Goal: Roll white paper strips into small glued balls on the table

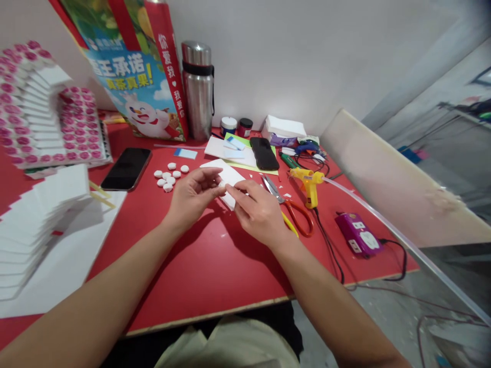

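In the middle of the red table, my left hand [194, 193] and my right hand [257, 207] meet fingertip to fingertip. Both pinch a small white piece [222, 184], mostly hidden by the fingers; its exact shape is hard to make out. Beneath the hands lies a stack of white paper [218, 166]. Several small white rounded pieces [166, 176] are grouped left of my left hand. Close to my right hand are orange-handled scissors [298, 217] and a yellow handle [290, 225] partly covered by that hand.
A yellow glue gun [310, 186] with a long clear glue stick and a purple power adapter [358, 235] sit right. Phones [127, 168] [264, 153], a steel flask [198, 92] and a printed bag [134, 76] stand around. White folded-paper structures [42, 225] occupy the left.
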`<state>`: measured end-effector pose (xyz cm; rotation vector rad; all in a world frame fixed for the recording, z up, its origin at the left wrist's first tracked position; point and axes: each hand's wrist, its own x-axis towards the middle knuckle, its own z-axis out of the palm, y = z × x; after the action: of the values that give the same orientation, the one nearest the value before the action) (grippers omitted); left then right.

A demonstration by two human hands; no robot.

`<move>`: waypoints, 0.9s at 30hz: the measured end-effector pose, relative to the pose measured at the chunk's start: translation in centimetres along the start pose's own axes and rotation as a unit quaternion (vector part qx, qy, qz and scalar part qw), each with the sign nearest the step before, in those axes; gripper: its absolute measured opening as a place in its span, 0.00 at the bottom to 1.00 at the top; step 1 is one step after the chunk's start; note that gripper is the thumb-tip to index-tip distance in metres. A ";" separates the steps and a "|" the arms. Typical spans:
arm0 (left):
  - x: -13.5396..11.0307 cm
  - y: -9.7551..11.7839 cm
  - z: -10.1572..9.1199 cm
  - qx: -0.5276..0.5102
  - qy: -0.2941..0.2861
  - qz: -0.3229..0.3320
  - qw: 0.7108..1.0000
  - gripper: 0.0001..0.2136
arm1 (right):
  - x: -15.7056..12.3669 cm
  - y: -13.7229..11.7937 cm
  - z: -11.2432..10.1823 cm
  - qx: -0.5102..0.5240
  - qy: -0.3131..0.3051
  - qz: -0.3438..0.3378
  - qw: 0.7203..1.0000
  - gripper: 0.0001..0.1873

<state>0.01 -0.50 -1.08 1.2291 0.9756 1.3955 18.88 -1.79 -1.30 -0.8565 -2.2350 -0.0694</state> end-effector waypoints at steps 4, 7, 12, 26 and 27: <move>0.1 -0.1 -0.1 -0.007 -0.011 0.008 1.000 0.21 | 0.0 -0.2 -0.1 -0.010 -0.008 -0.002 1.000 0.23; 0.2 -0.4 -0.3 -0.035 -0.015 -0.011 0.999 0.22 | 0.1 -0.4 -0.3 -0.006 -0.011 -0.007 1.000 0.23; 0.5 -0.8 -0.5 -0.145 -0.027 -0.101 0.984 0.24 | 0.4 -0.5 -0.7 0.118 0.082 0.074 0.987 0.21; 0.2 -0.8 -0.4 -0.266 -0.074 -0.207 0.939 0.24 | 0.3 -0.1 0.5 0.282 0.034 0.151 0.947 0.25; 0.2 -0.7 -0.4 -0.267 -0.073 -0.211 0.938 0.24 | 0.2 -0.1 0.5 0.272 0.037 0.140 0.951 0.25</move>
<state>-0.26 -0.20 -1.83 0.6547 0.6431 1.1055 18.39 -1.57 -1.51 -0.8278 -1.8938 0.6098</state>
